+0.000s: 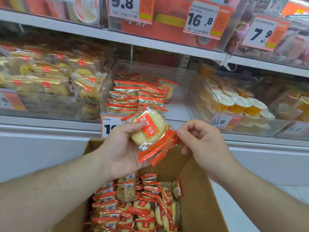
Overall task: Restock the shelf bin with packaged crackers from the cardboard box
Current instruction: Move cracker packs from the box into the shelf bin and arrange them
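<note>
My left hand (119,148) grips a small stack of cracker packets (148,129), round pale crackers in clear wrap with red and gold ends. My right hand (200,139) pinches the red end of the packets with thumb and forefinger. Both hands are above the open cardboard box (197,198), which holds many more packets (138,206). Straight ahead on the shelf, the clear plastic bin (175,91) has several rows of the same packets stacked on its left side (133,96), while its right side shows bare floor.
A bin of yellow cakes (46,81) stands to the left and a bin of orange jelly cups (237,104) to the right. Price tags (200,20) hang from the upper shelf, and a white shelf ledge (50,129) runs below the bins.
</note>
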Demonstrator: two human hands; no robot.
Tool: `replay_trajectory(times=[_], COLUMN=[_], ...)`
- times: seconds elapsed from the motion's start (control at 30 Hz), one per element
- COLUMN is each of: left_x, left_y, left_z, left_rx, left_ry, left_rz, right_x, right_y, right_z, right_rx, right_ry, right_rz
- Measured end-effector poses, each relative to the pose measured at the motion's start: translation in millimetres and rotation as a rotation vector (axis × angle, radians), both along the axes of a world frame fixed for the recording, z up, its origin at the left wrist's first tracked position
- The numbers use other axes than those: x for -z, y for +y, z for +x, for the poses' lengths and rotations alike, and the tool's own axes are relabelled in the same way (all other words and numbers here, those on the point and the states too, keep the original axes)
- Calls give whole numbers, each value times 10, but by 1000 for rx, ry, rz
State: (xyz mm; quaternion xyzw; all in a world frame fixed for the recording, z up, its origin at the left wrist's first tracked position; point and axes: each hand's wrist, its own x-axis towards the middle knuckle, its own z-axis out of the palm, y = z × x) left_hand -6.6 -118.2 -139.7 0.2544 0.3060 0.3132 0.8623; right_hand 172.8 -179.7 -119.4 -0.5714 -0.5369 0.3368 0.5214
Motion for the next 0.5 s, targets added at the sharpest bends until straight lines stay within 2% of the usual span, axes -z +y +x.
replay_trajectory(times=[0.1,0.2,0.37,0.5], left_x=[-1,-37,-146,-199], left_y=[-1,-20,-43,-42], left_z=[10,27,29,32], left_rx=[-31,-89,-153,-184], left_ry=[4,-7,-23,37], left_rz=[-3,13,103,219], right_x=[-7,0,43,77], right_y=[2,1,-1,-7], right_z=[-8,-22,-54,-61], right_rx=[7,8,34,1], right_ry=[190,274,179,-10], right_rz=[-99,-55,58,62])
